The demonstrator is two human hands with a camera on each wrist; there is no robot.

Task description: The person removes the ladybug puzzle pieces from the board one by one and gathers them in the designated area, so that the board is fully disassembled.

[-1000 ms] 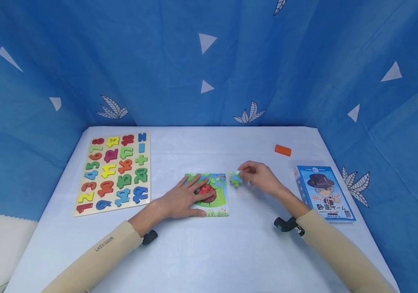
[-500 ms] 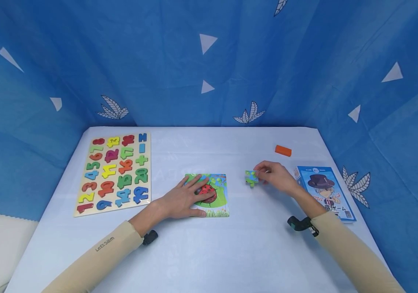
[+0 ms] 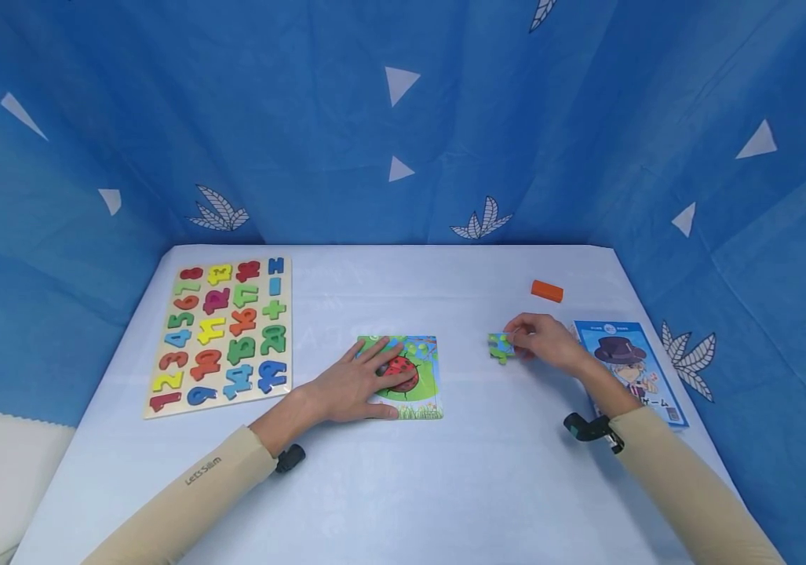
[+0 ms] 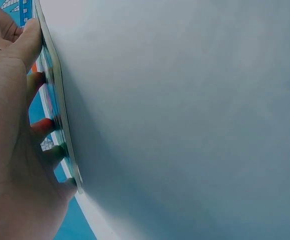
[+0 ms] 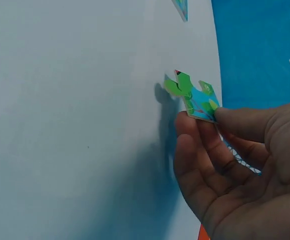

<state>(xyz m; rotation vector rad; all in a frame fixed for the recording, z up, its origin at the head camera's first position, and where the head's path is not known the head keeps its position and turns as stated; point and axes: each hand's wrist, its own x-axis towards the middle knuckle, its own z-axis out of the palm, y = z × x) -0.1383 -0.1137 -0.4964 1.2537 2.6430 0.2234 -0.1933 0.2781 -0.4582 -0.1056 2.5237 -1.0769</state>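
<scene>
My left hand (image 3: 349,388) lies with spread fingers on a square ladybug jigsaw puzzle (image 3: 428,386), covering its left part. In the left wrist view the puzzle (image 4: 58,82) shows as a thin board, fingertips pressed to its face. To the right, my right hand (image 3: 547,343) pinches a green and blue jigsaw piece (image 3: 499,348) between thumb and fingers. The right wrist view shows that piece (image 5: 200,100) held clear of the table, its shadow falling beside it.
A wooden number board (image 3: 219,337) with coloured numerals lies at the left. An orange block (image 3: 547,291) sits at the back right. Beside the right forearm is a blue game box (image 3: 629,361). A blue curtain (image 3: 304,118) surrounds the white table (image 3: 403,494).
My right hand has carried the jigsaw piece rightward, away from the puzzle, moving less in the last half second. My left hand has stayed in place on the puzzle.
</scene>
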